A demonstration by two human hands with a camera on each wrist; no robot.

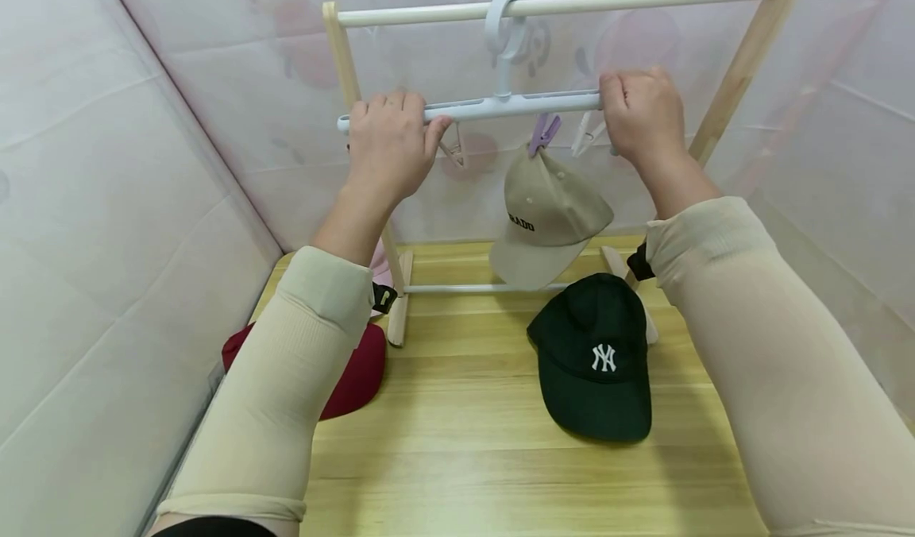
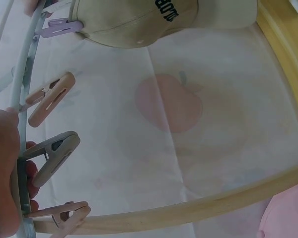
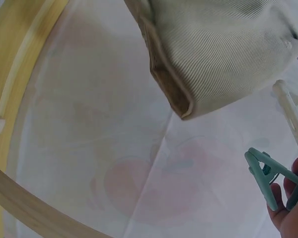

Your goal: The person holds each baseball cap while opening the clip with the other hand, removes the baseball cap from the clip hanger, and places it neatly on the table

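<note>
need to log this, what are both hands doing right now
Left hand: closed, gripping the left end of the clip hanger.
Right hand: closed, gripping the hanger's right end.

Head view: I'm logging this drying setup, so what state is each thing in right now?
Clip hanger: hooked on the rack's top rail, gripped at both ends.
Beige cap: hanging from the purple clip.
Black cap: lying on the table.
Red cap: lying on the table, partly hidden.
Left hand: gripping the hanger.
Right hand: gripping the hanger.
</note>
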